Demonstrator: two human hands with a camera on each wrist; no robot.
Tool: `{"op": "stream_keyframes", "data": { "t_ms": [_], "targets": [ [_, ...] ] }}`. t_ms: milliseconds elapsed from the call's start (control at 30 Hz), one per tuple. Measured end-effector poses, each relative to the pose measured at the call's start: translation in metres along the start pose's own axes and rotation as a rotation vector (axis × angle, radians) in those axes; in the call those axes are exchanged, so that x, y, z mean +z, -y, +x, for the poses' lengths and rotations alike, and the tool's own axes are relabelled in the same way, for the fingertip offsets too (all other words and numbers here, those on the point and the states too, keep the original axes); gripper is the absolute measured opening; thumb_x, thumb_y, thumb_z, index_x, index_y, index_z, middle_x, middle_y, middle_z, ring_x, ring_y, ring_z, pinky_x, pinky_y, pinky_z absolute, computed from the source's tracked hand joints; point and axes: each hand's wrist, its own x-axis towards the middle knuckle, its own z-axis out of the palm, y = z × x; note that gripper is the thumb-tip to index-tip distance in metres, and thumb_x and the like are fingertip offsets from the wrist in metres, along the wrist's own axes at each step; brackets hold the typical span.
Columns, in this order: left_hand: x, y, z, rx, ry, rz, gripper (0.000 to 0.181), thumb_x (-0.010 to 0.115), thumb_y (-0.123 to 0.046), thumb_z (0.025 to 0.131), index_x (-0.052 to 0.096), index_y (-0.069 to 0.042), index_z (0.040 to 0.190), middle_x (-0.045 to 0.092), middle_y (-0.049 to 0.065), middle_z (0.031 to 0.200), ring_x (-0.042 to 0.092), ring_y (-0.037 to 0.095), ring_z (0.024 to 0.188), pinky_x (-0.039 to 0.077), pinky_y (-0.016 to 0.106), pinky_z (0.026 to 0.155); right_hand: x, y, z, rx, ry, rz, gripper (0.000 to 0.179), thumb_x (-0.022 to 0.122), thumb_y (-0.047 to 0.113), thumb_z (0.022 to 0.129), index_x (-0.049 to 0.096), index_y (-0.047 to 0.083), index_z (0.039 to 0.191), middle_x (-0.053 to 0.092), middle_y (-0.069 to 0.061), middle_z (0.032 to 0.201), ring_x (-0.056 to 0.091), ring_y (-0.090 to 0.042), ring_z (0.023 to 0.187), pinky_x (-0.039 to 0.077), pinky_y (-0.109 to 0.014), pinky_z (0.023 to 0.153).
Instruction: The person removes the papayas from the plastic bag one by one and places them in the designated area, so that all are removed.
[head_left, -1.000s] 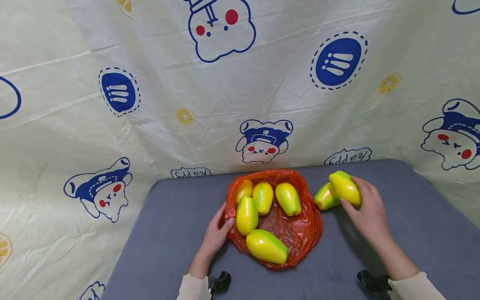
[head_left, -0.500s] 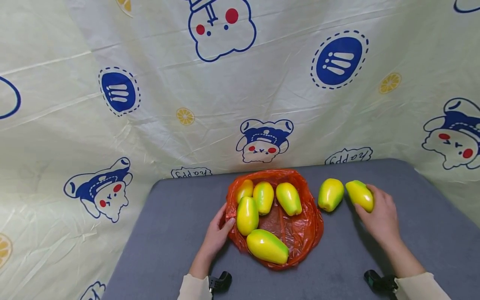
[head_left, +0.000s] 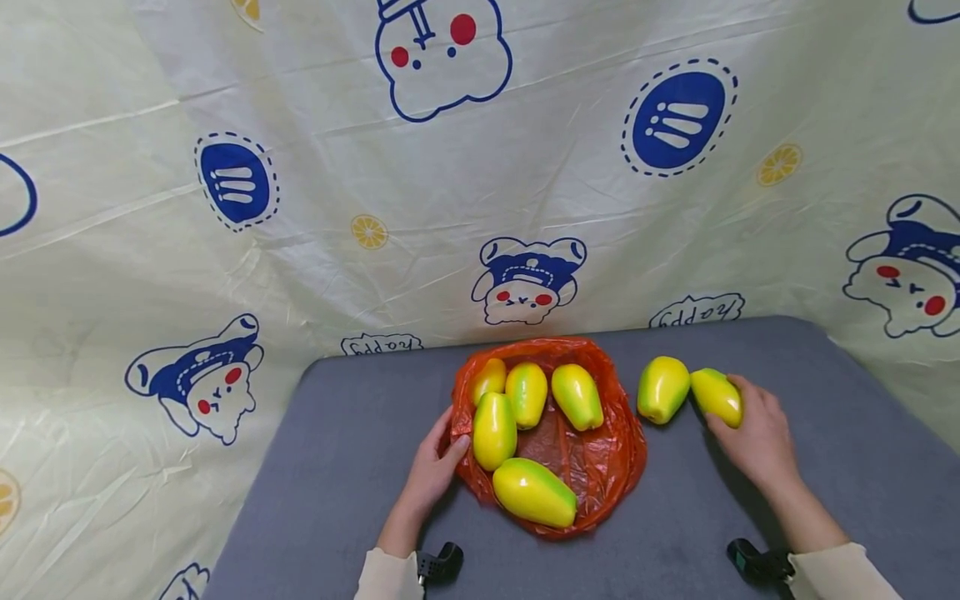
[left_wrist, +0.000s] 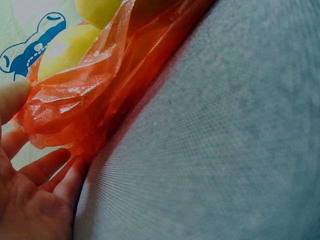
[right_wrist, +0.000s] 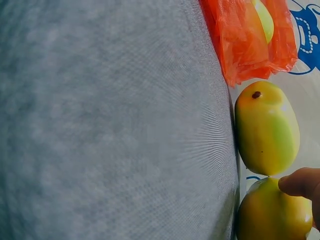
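Note:
A red plastic bag [head_left: 611, 475] lies with its mouth wide and several yellow-green mangoes inside, one of them a mango [head_left: 534, 493] near the front rim. My left hand [head_left: 431, 467] holds the bag's left edge, thumb on the inner side; in the left wrist view the fingers sit behind the crinkled plastic [left_wrist: 75, 107]. To the right of the bag, my right hand [head_left: 761, 433] grips a mango [head_left: 716, 397] from its right side. Just left of that one, a second loose mango [head_left: 663, 390] rests on the table; the two nearly meet end to side.
The grey table [head_left: 360, 433] carries everything. Behind it hangs a pale cloth [head_left: 315, 275] printed with cartoon figures and orange slices. A black device is strapped on each wrist, one of them a wrist camera [head_left: 753, 562].
My right hand has moved right and slightly down with its mango, away from the other loose mango, which has turned more upright. The left hand keeps its hold on the bag.

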Motion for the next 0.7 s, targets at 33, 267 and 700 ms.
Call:
{"op": "stream_keyframes", "data": {
  "t_ms": [33,267,700],
  "targets": [
    [0.0,0.0,0.0,0.0,0.0,-0.001,0.06,0.059,-0.029,0.1,0.036,-0.023,0.156,0.043,0.009,0.157,0.044,0.032,0.141,0.035,0.055,0.118,0.0,0.0,0.0,0.001,0.0,-0.006,0.07,0.066,0.015,0.091,0.032,-0.005,0.149,0.036,-0.042,0.139,0.036,-0.06,0.119,0.033,-0.07,0.089],
    [-0.001,-0.002,0.0,-0.009,-0.009,0.005,0.06,0.06,-0.029,0.1,0.036,-0.022,0.155,0.043,0.01,0.158,0.042,0.033,0.143,0.032,0.056,0.119,-0.004,0.008,-0.001,-0.012,-0.037,-0.015,0.071,0.066,0.018,0.091,0.034,0.0,0.151,0.034,-0.037,0.148,0.033,-0.061,0.127,0.026,-0.074,0.097],
    [0.0,0.0,0.0,0.031,-0.008,0.013,0.061,0.059,-0.026,0.101,0.035,-0.018,0.156,0.042,0.011,0.158,0.043,0.032,0.143,0.035,0.054,0.118,-0.013,0.067,-0.014,-0.292,0.02,0.174,0.063,0.072,0.016,0.09,0.044,0.003,0.145,0.029,-0.034,0.154,0.028,-0.059,0.134,0.027,-0.079,0.098]
  ]
}}
